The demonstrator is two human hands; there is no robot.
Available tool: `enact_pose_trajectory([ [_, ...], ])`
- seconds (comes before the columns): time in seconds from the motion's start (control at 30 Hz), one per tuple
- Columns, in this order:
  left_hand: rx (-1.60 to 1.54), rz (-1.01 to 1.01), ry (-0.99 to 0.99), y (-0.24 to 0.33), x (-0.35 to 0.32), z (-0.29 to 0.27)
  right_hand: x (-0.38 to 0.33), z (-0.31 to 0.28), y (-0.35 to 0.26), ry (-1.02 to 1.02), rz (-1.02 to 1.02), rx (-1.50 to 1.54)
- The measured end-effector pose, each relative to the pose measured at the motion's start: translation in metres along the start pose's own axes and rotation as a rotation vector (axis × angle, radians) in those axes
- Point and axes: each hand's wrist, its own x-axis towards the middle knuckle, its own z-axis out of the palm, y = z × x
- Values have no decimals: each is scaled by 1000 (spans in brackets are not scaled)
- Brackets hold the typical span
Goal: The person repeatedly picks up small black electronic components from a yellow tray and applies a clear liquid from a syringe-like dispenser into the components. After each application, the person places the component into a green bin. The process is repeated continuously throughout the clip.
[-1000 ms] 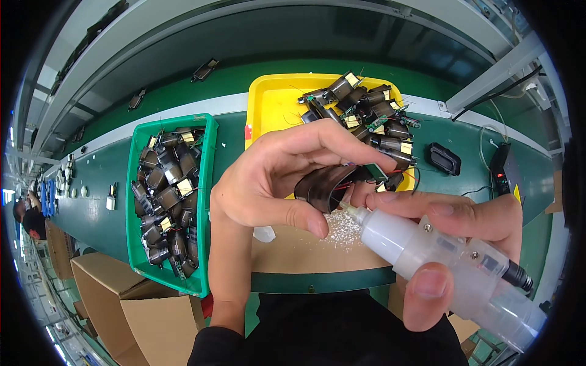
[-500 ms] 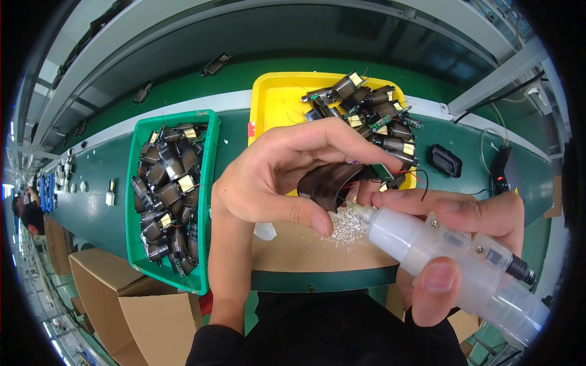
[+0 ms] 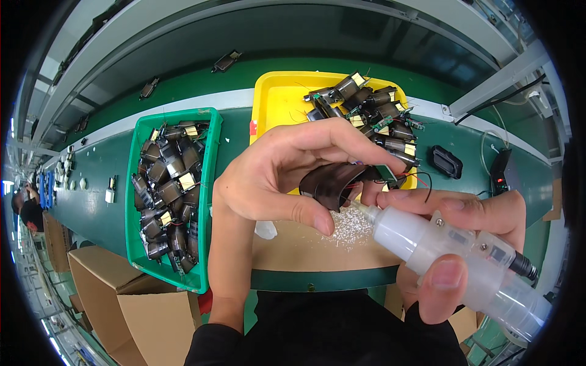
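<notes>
My left hand [image 3: 262, 183] is closed around a dark brown translucent plastic housing [image 3: 326, 185], its open end turned to the right. A small green circuit board [image 3: 386, 173] with red and black wires sticks out beside that end, near my left fingertips. In my right hand [image 3: 485, 213] lies a translucent white glue dispenser [image 3: 421, 241], shaped like a thick syringe with a black cable fitting. Its thin tip points at the mouth of the housing; whether it touches inside cannot be told. Both hands are above a brown cardboard mat [image 3: 287, 250] strewn with white crumbs.
A green crate [image 3: 213, 143] full of similar brown units stands at left, a yellow tray [image 3: 261, 100] of more units behind my hands. At right are a black oval case [image 3: 445, 161] and a black device with a red light [image 3: 500, 177]. An open cardboard box [image 3: 155, 317] is lower left.
The dispenser and both hands have shifted very slightly right, with the grip unchanged. The loose units on the far green strip have moved a little to the right.
</notes>
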Motion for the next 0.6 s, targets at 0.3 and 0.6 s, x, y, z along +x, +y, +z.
enact_pose_trajectory([
  [0.3, 2, -1, -38, 3, 0, -3, 1, 3, 0, 26, -10, 12],
  [0.6, -7, 8, -33, 2, 0, -2, -1, 5, 3, 67, -39, 30],
])
